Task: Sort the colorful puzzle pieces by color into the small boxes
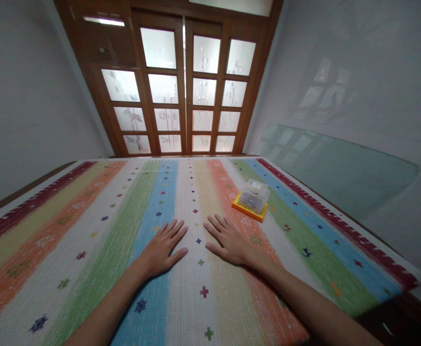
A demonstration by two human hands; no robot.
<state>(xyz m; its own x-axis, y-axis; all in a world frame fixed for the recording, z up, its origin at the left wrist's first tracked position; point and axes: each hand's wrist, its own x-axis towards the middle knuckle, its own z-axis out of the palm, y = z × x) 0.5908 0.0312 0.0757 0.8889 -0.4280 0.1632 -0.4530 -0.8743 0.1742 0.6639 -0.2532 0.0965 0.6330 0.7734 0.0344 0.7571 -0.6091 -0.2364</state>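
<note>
My left hand (165,248) lies flat on the striped tablecloth (77,240), palm down, its fingers apart on the blue and white stripes. Across a narrow strip of cloth, my right hand (228,241) also rests palm down with fingers spread, over the cream and orange stripes. Neither hand holds anything. Just beyond my right hand, to its right, a stack of clear plastic cases (254,194) sits on a yellow-orange tray (244,209). What is inside the cases is too small to make out.
Wooden doors with frosted glass panes (167,89) stand past the far table edge. At the right, a pale glass panel (336,168) is against the white wall (376,86). Another white wall (26,105) rises at the left.
</note>
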